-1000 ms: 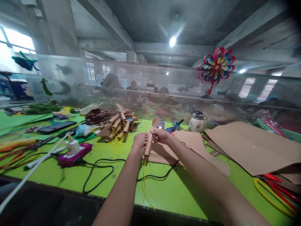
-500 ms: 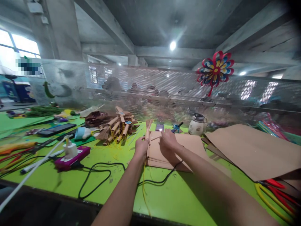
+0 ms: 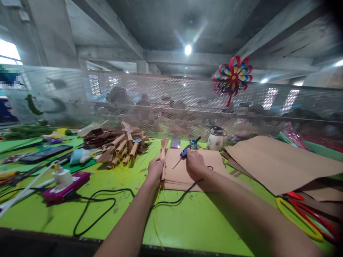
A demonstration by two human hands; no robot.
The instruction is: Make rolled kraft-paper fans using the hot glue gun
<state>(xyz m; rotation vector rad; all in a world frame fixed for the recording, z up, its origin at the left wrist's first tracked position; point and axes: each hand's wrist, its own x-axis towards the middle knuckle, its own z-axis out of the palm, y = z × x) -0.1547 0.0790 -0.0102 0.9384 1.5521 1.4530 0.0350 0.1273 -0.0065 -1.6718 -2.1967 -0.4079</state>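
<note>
My left hand [image 3: 155, 169] is closed around a rolled brown paper piece [image 3: 163, 157]. The roll stands upright, its top end fringed like a small broom, and yellow strings [image 3: 157, 223] trail from its lower end. To its right, my right hand [image 3: 197, 162] is wrapped round a blue glue gun [image 3: 184, 151] above a stack of brown paper sheets [image 3: 173, 178]. A thin pale stick slants down-left from the gun; whether it belongs to the gun I cannot tell. A black cable [image 3: 184, 194] runs below my right hand. Several similar fringed rolls [image 3: 120, 146] lie piled at left.
A purple power strip [image 3: 66, 185] with a white plug sits at left, near a phone [image 3: 46, 153]. Behind the sheets are a small blue jar [image 3: 193, 144] and a white lidded pot [image 3: 216, 139]. Large brown paper [image 3: 284, 160] and red-and-yellow-handled tools [image 3: 300, 219] lie right.
My right hand has left the paper roll, moved right and taken hold of the blue glue gun. My left hand keeps the roll. The camera view has turned slightly to the right.
</note>
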